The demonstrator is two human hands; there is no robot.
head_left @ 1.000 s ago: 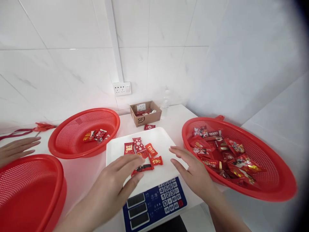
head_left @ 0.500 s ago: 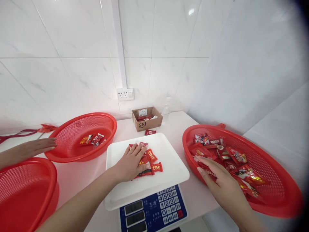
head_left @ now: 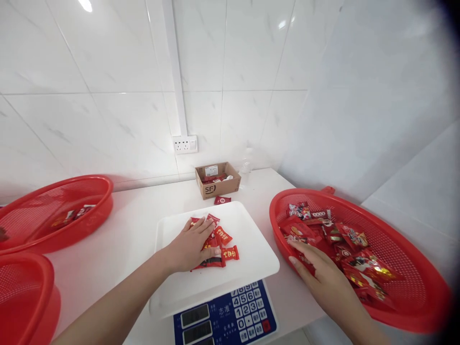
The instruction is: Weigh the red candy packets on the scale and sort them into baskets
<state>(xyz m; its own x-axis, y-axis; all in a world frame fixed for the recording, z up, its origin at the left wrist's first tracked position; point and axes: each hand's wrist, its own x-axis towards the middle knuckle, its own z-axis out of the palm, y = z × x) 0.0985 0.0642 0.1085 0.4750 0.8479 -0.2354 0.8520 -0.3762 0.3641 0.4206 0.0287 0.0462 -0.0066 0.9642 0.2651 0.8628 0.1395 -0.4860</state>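
Spread flat, my left hand rests on several small red snack packets on the white tray of a weighing scale; it covers some of them. My right hand reaches over the near left rim of a red mesh basket. Its fingers are stretched out with the thumb apart, beside red packets inside; the fingertips lie close to the packets. Below the tray shows the scale's blue keypad panel.
A cardboard box holding packets stands at the back, a single red packet before it and a clear plastic bottle beside it. To the left are a red basket with packets and another red basket. White tiled walls close the back and right.
The back left basket has moved left and tilted, and the other person's hand has gone almost out of view. The front left basket sits farther left. My hands have hardly moved.
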